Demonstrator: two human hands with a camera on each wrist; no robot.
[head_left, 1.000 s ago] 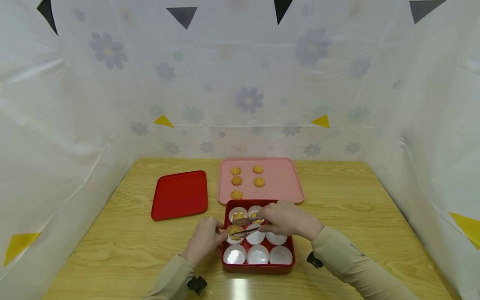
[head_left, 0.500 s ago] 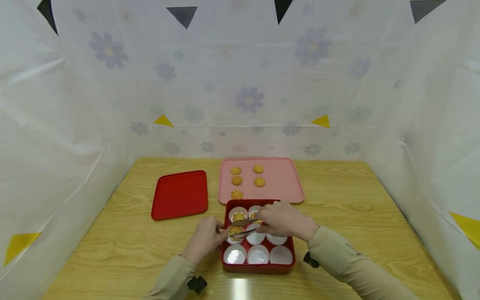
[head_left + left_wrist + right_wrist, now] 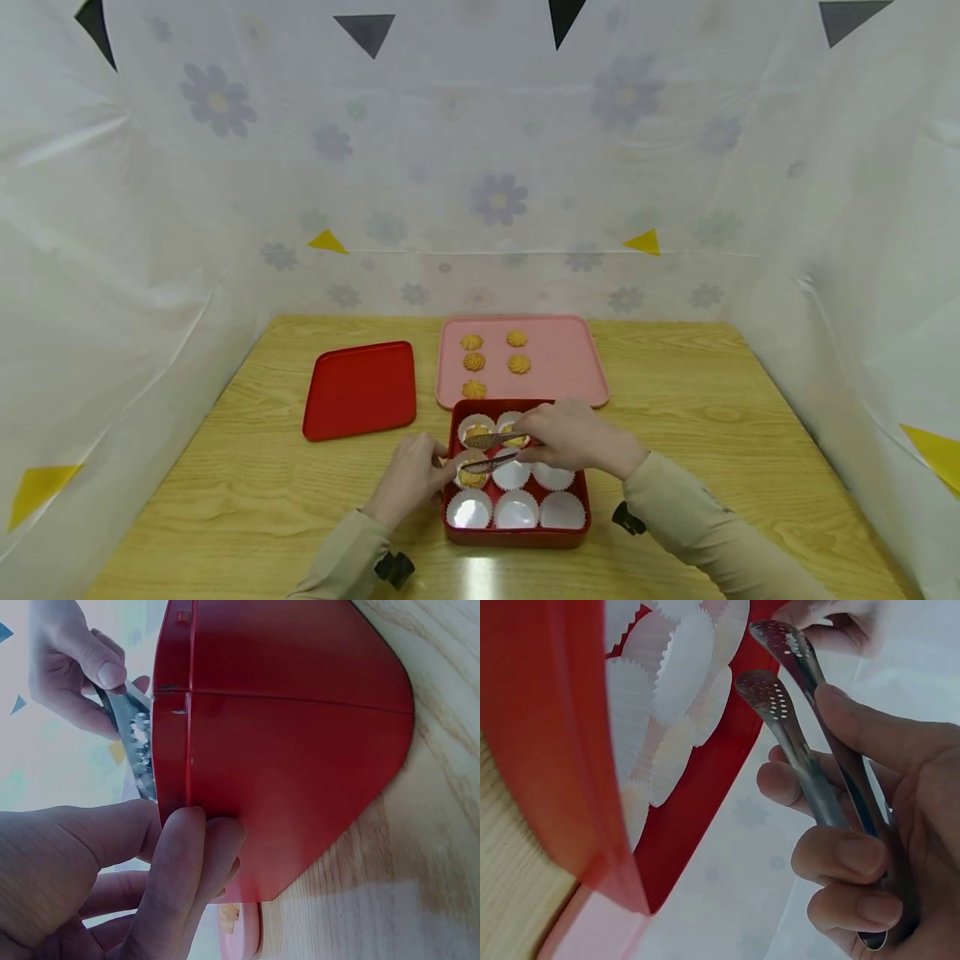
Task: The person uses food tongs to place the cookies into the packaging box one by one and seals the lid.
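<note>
My left hand [image 3: 410, 481] pinches the left wall of a red box [image 3: 517, 539], as the left wrist view shows close up. Over the box, my right hand [image 3: 573, 437] grips metal tongs [image 3: 780, 705] with perforated tips. The tong tips stand apart, with nothing seen between them. Paper cups [image 3: 516, 508] line the box in rows. Piped cookies lie in the back left cup, the back middle cup and the middle left cup, where one cookie [image 3: 472, 477] sits just below the tongs. My right hand partly hides the back right of the box.
Behind the box lies a pink tray [image 3: 562, 358] with several piped cookies [image 3: 518, 364] on its left and middle. A flat red lid or tray [image 3: 360, 392] rests to the left. White sheeting surrounds the wooden table [image 3: 675, 392].
The cookie between the tong tips has come down into the middle left cup and been let go. The tongs now stand slightly above it. My left hand has stayed still.
</note>
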